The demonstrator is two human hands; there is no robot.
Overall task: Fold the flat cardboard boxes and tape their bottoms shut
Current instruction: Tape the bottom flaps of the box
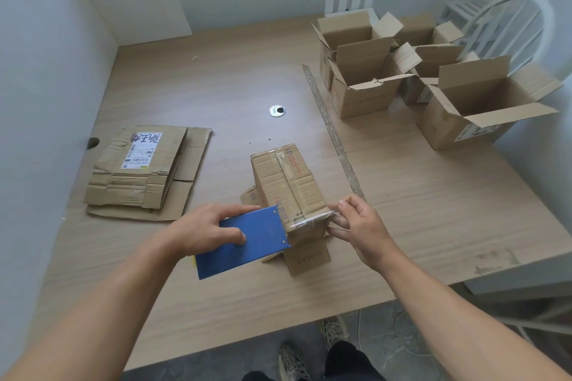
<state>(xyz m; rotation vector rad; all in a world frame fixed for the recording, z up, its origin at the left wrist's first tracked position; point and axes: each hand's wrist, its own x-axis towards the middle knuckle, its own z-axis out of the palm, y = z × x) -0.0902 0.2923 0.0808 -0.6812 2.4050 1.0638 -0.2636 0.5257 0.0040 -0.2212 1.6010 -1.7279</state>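
Observation:
A small cardboard box [286, 182] stands upside down on the table [216, 86], its bottom flaps closed and facing up, with clear tape along the seam. My left hand [201, 230] grips a blue tape dispenser [247, 241] pressed against the box's near end. My right hand [359, 226] pinches the clear tape [312, 221] at the box's near right corner. A stack of flat cardboard boxes [145, 173] lies to the left.
Several folded open boxes [365, 71] stand at the table's far right, one large box [476, 105] nearest the edge. A metal ruler [332, 133] lies diagonally between them and me. A cable hole cover [277, 110] sits mid-table. A white chair [520, 15] stands behind.

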